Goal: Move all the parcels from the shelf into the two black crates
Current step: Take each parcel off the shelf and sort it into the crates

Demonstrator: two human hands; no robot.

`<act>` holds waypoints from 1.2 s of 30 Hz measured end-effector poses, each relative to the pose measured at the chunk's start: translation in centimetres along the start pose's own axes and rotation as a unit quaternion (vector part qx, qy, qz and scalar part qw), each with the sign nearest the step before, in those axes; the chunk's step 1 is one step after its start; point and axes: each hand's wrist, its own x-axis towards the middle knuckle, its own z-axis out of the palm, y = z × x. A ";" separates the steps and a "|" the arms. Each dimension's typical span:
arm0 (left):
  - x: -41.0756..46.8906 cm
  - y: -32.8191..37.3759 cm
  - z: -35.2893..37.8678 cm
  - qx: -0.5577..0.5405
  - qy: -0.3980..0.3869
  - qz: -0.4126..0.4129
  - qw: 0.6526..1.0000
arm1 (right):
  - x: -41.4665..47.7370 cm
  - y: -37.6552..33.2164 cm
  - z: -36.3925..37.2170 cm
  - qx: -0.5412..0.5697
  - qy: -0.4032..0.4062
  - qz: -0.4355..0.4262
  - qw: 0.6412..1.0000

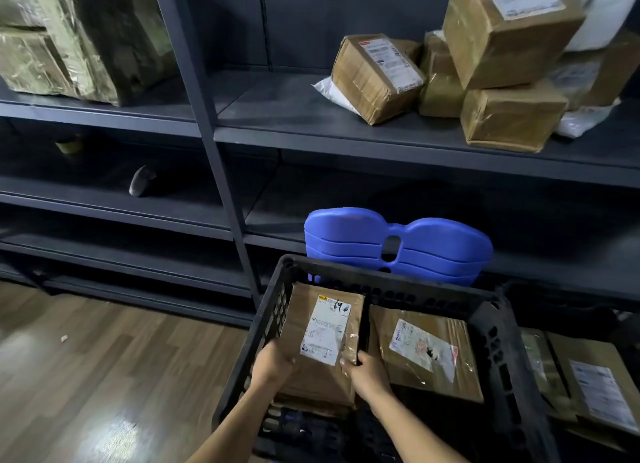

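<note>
- Held parcel point(323, 331): a flat brown carton with its white label facing up, lying in the left half of the black crate point(381, 286).
- Its long axis runs from the crate's near edge toward the far edge, with the far end leaning slightly right. It appears to rest on another carton beneath it.
- Left hand point(273, 362): fingers are curled round the parcel's near-left edge, against the crate's left wall.
- Right hand point(365, 372): fingers are wrapped over the parcel's near-right corner, so both hands grip the same end.
- Neighbouring parcel point(426, 351): lies just beside the held one in the right half, label up, and looks settled.
- Further cartons point(599, 390): these lie beyond the crate's right edge. What holds them is too dark to tell.
- Shelf point(346, 140): several parcels remain toward the right end of one board, so the task is unfinished.
- Nearest shelf parcel point(377, 74): sits up and to the right of both hands, tilted on a white bag, with its long axis slanting across the board. In my judgement the right hand has the shorter reach.
</note>
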 end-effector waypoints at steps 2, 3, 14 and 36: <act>0.6 -0.3 0.6 -0.013 -0.016 -0.003 1.000 | 0.6 0.2 0.3 -0.016 0.007 0.002 1.000; 0.9 -0.3 0.9 -0.021 -0.023 -0.007 0.999 | 0.9 0.2 0.5 -0.023 0.012 0.002 1.000; 3.0 -1.5 3.0 -0.048 -0.016 -0.050 0.997 | 3.5 1.0 4.1 -0.089 0.024 0.053 0.994; 1.8 -0.7 5.0 0.201 -0.127 0.116 0.964 | 3.1 2.5 5.4 -0.360 -0.082 -0.089 0.925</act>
